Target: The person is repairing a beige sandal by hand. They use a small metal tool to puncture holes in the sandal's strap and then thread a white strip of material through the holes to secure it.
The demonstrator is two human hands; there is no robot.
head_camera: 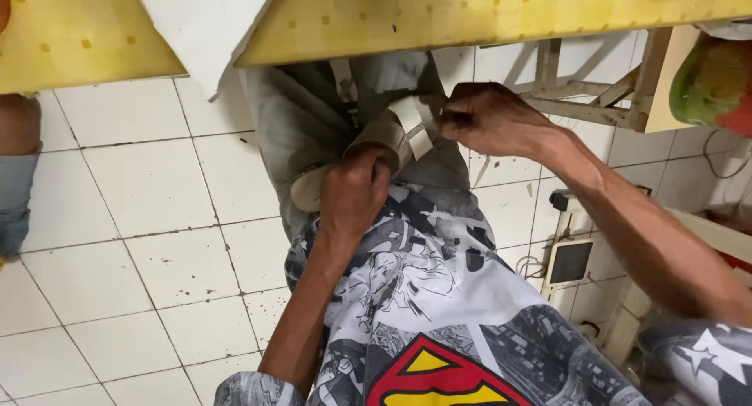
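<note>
The roll of tape (pixel 368 151) sits low in the person's lap, just under the edge of the yellow table (pixel 470 14), with its loose whitish strip (pixel 413 122) drawn off to one side. The left hand (pixel 354 193) is wrapped around the roll, while the right hand (pixel 489 118) pinches the strip's free end. This looks like unrolling a length; a steady pull against a firmly held roll seems needed next.

One view only, from a camera worn on the person's head. It looks steeply down along the person's own chest and lap, close to the printed grey-and-white comic-pattern shirt (pixel 439 312) filling the lower frame. Beyond the shirt, the yellow dotted tabletop (pixel 486 14) crosses the upper edge; left of the shirt lies white tiled floor (pixel 125 218).
</note>
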